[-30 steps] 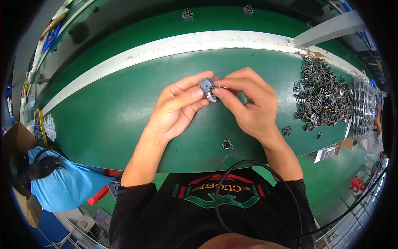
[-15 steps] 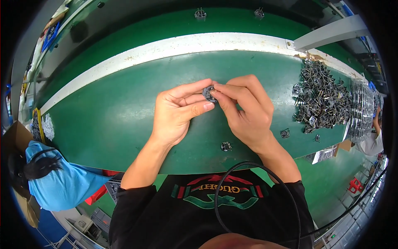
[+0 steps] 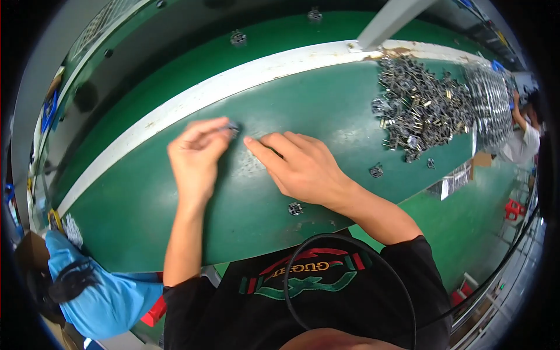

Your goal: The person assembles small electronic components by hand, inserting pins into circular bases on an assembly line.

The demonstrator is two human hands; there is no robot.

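Between the thumb and fingertips of my left hand (image 3: 198, 146) is a small dark grey plastic part (image 3: 233, 128), partly hidden and blurred. My right hand (image 3: 300, 163) hovers over the green table just right of it, palm down, fingers loosely stretched and apart from the part. I see nothing in its fingers. One loose part with metal pins (image 3: 296, 208) lies on the table below my right hand. Two more, a larger part (image 3: 376, 170) and a smaller piece (image 3: 430, 163), lie further right, near the big heap of similar dark parts (image 3: 423, 108).
Clear plastic trays (image 3: 490, 105) are stacked beyond the heap. A white rail (image 3: 233, 73) runs along the far edge, with a grey post (image 3: 394, 23) rising from it. Beyond it lie two more parts. A person in blue (image 3: 105, 297) is at lower left; another (image 3: 522, 137) works far right.
My hands have come apart; the left keeps the part and moved left, while the right let go and lowered. The view has turned, so the heap appears further left.
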